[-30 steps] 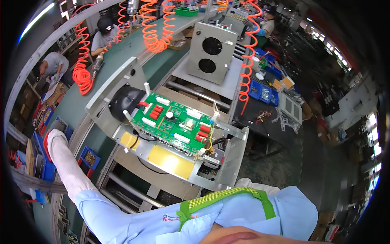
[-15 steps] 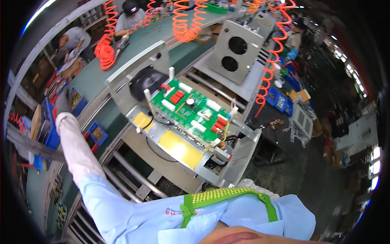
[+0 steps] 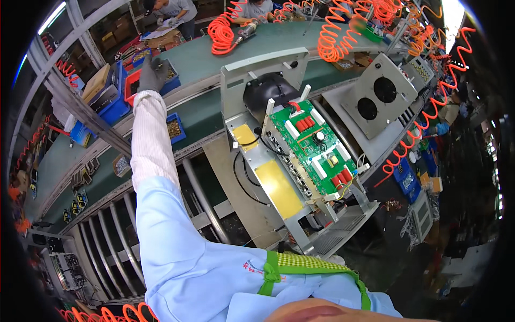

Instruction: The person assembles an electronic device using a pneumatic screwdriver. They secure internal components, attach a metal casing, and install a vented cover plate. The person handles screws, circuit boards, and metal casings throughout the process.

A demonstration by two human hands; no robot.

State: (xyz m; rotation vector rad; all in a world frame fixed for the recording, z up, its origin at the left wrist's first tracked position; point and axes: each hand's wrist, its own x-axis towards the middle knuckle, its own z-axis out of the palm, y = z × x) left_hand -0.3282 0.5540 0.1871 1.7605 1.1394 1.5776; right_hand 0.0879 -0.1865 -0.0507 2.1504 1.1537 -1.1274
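My left arm stretches out to the far left, with a pale sleeve cover over the blue sleeve. My left hand, in a dark grey glove, is at a red bin and a blue bin holding small metal parts. Its fingers are too unclear to tell whether they hold anything. My right hand is out of view. In front of me stands an open metal chassis with a green circuit board mounted on it. The board carries red and white components. A black rounded cover sits behind the board.
Another blue bin of small parts lies closer on the bench. A metal housing with two round openings stands to the right. Orange coiled hoses hang over the green conveyor. Metal rollers lie below. People work at the far side.
The view has turned left, so the chassis and board appear farther right. My left hand still reaches out by the bins.
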